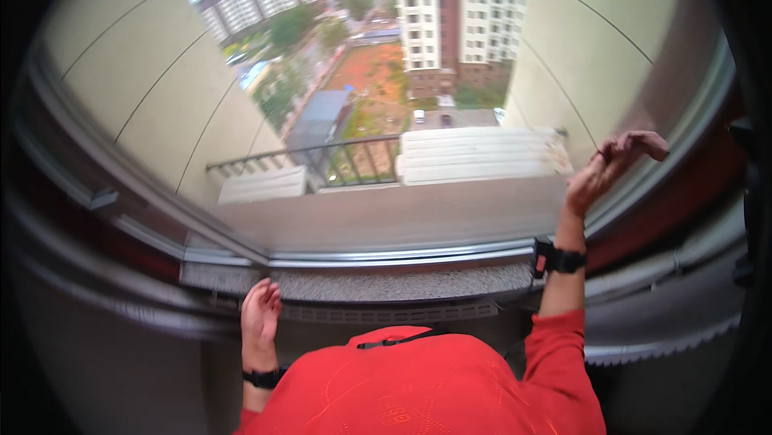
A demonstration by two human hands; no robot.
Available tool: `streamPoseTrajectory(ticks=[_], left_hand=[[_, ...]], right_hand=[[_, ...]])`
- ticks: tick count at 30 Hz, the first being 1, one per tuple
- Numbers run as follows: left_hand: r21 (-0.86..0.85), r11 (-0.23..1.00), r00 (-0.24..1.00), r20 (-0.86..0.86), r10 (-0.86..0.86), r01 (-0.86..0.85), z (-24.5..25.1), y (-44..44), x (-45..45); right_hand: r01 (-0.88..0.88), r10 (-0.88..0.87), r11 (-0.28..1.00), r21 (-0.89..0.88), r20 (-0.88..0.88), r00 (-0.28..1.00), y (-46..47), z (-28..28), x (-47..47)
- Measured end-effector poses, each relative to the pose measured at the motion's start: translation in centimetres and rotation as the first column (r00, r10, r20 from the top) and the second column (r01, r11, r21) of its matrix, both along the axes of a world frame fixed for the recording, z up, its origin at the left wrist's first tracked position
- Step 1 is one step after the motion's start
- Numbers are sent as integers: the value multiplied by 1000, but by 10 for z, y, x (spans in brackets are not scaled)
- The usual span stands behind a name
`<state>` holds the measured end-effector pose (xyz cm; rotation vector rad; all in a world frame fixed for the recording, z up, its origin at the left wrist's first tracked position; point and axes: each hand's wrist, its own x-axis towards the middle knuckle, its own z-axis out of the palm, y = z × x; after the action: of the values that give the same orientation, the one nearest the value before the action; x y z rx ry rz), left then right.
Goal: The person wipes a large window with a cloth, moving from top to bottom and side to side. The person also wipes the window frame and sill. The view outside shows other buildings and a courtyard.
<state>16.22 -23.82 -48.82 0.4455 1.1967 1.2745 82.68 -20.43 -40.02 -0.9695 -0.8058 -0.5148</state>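
My right hand is raised at the right side of a window, gripping a crumpled dusty-pink cloth. The cloth lies at the glass near the right frame; whether it presses on the pane cannot be told. Lower and to the left, my left hand is held near the speckled stone sill, with loosely bent fingers and nothing in it. A black strap with a small device circles my right wrist, and another black band is on the left.
A metal window track runs along the sill, with a slotted grille below it. An upright frame bar slants up at left. Outside are white ribbed covers, a railing and buildings far below.
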Motion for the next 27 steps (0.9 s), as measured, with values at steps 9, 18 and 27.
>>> streamPoseTrajectory(ticks=[9, 18, 27], left_hand=[[33, 995, 995, 31, 92, -93, 2, -21, -25], [34, 956, 954, 74, 289, -292, -17, -64, -90], [0, 881, 880, 61, 472, -473, -22, -113, -140]], right_hand=[[153, 165, 912, -379, 684, 710, 37, 62, -198], [293, 219, 898, -327, 913, 345, 93, 57, -379], [67, 431, 901, -428, 901, -43, 133, 17, -523]])
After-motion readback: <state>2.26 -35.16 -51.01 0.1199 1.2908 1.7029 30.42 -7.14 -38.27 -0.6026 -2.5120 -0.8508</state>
